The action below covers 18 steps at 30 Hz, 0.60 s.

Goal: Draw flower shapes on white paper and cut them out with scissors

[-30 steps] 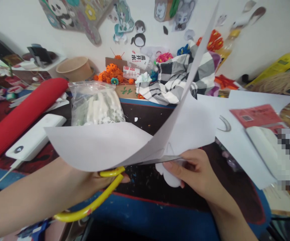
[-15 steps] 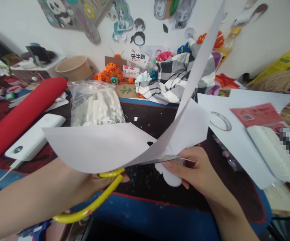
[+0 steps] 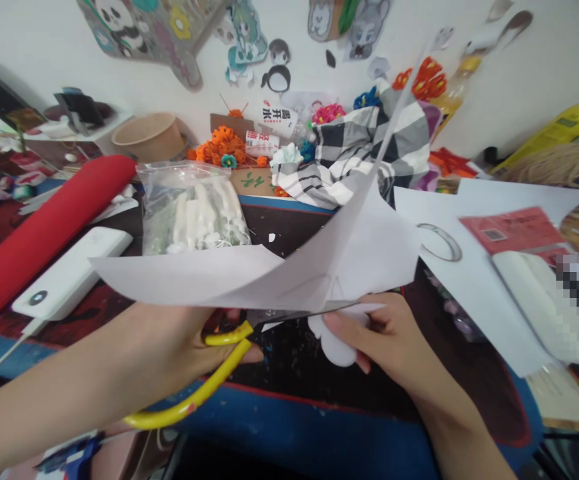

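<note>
My left hand (image 3: 209,343) is closed round the yellow handles of a pair of scissors (image 3: 224,357). Their dark blades reach right, under and against a large curled sheet of white paper (image 3: 359,247), close to my right fingers. Between thumb and fingers, my right hand (image 3: 374,333) pinches the paper at a cut part with a rounded, scalloped edge (image 3: 338,343). The sheet bends upward behind the blades and spreads left over my left hand. Part of the blades and some left fingers are hidden by the paper and handles.
Behind the paper lie a clear bag of white sticks (image 3: 197,210), a white power bank (image 3: 72,273) and a long red case (image 3: 54,233). To the right are more white sheets (image 3: 484,287), a tape roll (image 3: 439,241) and a red packet (image 3: 512,227). Checkered cloth (image 3: 339,160) sits at the back.
The raised part of the sheet has swung and turned nearly edge-on, and its left part has tipped flatter. My left hand and the scissors have shifted slightly right; my right hand is almost still.
</note>
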Motion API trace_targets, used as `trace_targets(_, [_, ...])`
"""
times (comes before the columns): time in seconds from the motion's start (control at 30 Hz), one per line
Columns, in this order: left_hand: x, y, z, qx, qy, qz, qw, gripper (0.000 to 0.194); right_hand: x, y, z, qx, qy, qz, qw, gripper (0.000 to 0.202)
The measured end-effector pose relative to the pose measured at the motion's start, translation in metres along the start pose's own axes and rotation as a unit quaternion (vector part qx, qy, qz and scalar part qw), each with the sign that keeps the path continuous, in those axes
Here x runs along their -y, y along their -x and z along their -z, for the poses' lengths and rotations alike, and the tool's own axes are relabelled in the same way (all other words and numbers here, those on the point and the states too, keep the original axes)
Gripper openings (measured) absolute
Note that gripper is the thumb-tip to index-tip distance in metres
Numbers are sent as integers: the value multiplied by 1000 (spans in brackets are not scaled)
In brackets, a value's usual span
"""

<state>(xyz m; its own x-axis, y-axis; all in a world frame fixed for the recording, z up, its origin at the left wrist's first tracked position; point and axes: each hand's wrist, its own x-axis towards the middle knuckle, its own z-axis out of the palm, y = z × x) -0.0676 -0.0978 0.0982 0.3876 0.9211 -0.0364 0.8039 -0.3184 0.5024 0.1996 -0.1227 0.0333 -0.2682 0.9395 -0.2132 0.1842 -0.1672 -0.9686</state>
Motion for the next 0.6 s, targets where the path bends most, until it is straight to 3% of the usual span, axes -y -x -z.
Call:
trace_targets(0.1, [10, -1, -9, 46, -71, -30, 996, 40, -5, -2, -5, 10, -26, 23, 999, 38])
trace_targets(0.37, [15, -2, -26, 36, -49, -85, 995, 82, 3, -3, -15, 48, -96, 73, 992, 39])
trace_targets(0.47, [18, 0, -26, 41, -26, -113, 992, 82, 3, -3, -17, 44, -114, 77, 990, 39])
trace_targets(0.6, [26, 4, -22, 29, -13, -84, 996, 69, 2, -5, -18, 32, -125, 90, 988, 39])
